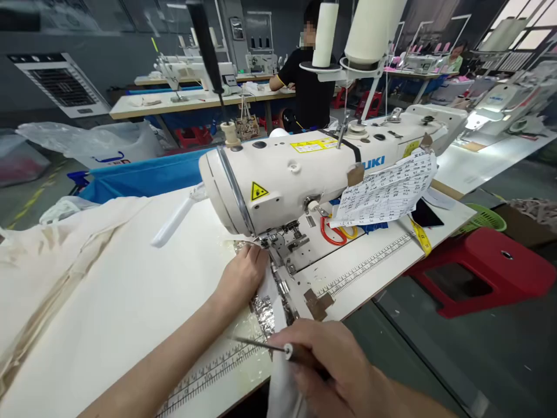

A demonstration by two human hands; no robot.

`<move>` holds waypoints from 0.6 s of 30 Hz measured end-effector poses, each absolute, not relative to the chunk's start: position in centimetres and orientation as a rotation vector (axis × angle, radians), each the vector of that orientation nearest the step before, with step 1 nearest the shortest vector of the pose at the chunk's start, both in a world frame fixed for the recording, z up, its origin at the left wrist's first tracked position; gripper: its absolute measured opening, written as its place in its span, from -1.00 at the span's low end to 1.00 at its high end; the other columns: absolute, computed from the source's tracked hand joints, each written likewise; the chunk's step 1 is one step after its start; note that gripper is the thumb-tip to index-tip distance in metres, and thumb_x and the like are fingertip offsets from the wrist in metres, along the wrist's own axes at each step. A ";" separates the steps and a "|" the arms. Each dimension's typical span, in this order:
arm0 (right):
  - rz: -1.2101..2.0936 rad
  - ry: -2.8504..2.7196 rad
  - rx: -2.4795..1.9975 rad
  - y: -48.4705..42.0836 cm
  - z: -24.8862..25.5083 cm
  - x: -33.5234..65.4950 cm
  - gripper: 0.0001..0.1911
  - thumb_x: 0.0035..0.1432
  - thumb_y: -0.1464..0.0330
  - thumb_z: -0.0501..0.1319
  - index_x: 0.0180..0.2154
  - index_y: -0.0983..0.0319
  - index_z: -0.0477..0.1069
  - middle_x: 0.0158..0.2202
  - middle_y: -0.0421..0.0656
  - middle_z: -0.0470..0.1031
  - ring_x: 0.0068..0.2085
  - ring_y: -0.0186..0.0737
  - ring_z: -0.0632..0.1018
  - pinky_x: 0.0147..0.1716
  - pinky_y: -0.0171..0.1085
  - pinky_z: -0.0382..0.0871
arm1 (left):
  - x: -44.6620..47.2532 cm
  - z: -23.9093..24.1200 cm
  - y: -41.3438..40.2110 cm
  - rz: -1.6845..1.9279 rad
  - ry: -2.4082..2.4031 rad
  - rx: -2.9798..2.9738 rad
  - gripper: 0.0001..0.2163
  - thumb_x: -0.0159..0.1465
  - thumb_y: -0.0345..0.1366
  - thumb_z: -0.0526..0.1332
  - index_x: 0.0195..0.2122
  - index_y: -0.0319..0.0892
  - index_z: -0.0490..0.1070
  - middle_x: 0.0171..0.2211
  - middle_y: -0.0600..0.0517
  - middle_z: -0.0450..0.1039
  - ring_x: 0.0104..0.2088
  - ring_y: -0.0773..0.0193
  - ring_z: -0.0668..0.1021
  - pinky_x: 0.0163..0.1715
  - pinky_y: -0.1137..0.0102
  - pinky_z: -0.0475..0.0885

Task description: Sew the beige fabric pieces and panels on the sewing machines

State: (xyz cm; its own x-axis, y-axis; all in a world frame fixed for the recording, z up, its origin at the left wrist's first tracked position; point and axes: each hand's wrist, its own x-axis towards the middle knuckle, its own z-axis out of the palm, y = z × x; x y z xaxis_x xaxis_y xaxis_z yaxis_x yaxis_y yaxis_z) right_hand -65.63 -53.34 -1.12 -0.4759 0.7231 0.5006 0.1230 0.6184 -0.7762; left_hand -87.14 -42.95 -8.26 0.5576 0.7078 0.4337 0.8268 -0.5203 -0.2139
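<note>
My left hand [249,268] is closed at the needle area of the white sewing machine [278,174], its bent fingers on the white fabric [270,290] near the presser foot. Its fingertips are partly hidden under the machine head. My right hand [335,366] is closed round the dark handle of an awl [300,353], whose thin metal shaft points left over the table. The fabric strip runs from the machine towards me, passes beside my right hand and hangs over the table's front edge. Shiny silver tape [264,313] covers the tabletop beside it.
A large cream cloth [47,261] lies on the left of the table. Red-handled scissors [333,233], a handwritten paper sheet [385,191] and a yellow tape measure [420,238] are at right. A red stool [487,273] stands beside the table. A person [311,87] sits behind.
</note>
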 end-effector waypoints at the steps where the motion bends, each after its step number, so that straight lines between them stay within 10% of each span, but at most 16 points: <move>1: 0.861 -1.978 -0.679 -53.3 -1.2 -65.8 -0.72 0.52 0.24 -0.05 0.09 0.14 0.31 -0.17 -0.19 0.57 -0.23 -0.34 0.58 -0.19 -0.45 0.45 | -87.2 -8.2 -42.8 -0.460 -1.231 -2.392 -0.75 0.36 -0.58 -0.01 -0.28 -0.32 0.45 -0.35 -0.11 0.42 -0.36 0.13 0.42 -0.47 0.36 0.46; 18: 0.294 -2.276 -1.430 -49.0 -8.0 -67.7 -0.66 0.42 0.45 0.02 0.18 0.32 0.27 -0.18 -0.04 0.61 -0.29 -0.10 0.63 -0.46 -0.25 0.42 | -89.8 -8.6 -41.6 -1.182 -1.539 -2.754 -0.83 0.33 -0.21 0.20 -0.25 -0.11 0.56 -0.27 -0.02 0.54 -0.24 0.19 0.59 -0.30 0.36 0.52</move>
State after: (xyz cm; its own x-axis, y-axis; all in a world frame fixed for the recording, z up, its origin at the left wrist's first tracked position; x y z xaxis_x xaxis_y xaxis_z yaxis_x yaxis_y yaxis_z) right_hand -67.69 -48.97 -8.04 -0.3727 0.8944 0.2470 0.8021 0.4444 -0.3989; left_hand -89.80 -41.58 -8.59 0.3449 0.8163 0.4634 0.6580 -0.5623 0.5008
